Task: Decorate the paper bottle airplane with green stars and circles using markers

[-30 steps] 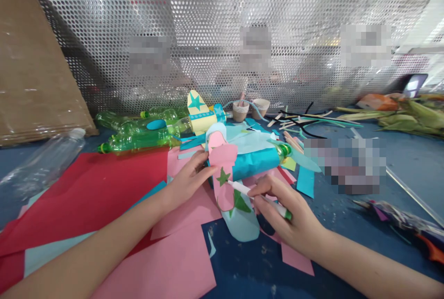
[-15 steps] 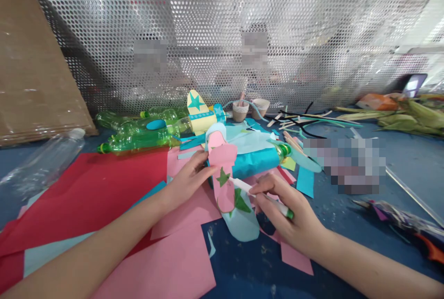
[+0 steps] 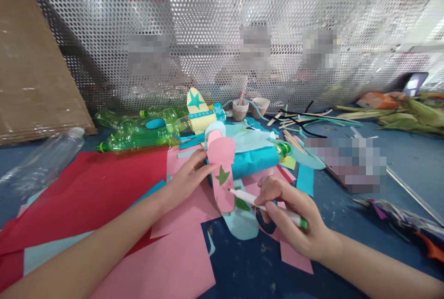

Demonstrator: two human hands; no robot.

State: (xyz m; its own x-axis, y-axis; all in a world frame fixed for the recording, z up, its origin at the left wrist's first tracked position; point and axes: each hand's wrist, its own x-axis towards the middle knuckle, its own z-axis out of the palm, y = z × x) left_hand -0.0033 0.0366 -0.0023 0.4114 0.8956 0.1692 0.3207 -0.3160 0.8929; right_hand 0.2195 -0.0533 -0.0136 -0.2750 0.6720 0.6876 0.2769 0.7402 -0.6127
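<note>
My left hand [image 3: 194, 172] is closed round the tail end of a model plane [image 3: 256, 161], a bottle wrapped in blue paper with light-blue wings. A pink paper tail piece [image 3: 222, 151] lies over that end, beside my thumb, and bears a green star [image 3: 222, 175]. My right hand [image 3: 291, 213] grips a white marker [image 3: 245, 196] with a green end. Its tip is at the pink paper, just below and right of the star; whether it touches, I cannot tell. A second green star [image 3: 242, 203] shows on the light-blue paper underneath, partly hidden by the marker.
Red paper [image 3: 114, 183] and pink sheets [image 3: 166, 262] cover the table at left. Green bottles [image 3: 138, 138], a yellow model plane [image 3: 201, 121] and two small pots [image 3: 240, 110] stand behind. Sticks and straws [image 3: 301, 118] lie back right. Cardboard [image 3: 38, 58] leans left; a perforated metal screen [image 3: 215, 17] rises behind.
The marker tip has moved down from the star's right edge to a spot lower on the pink paper. My right hand has shifted slightly right and down; my left hand stays.
</note>
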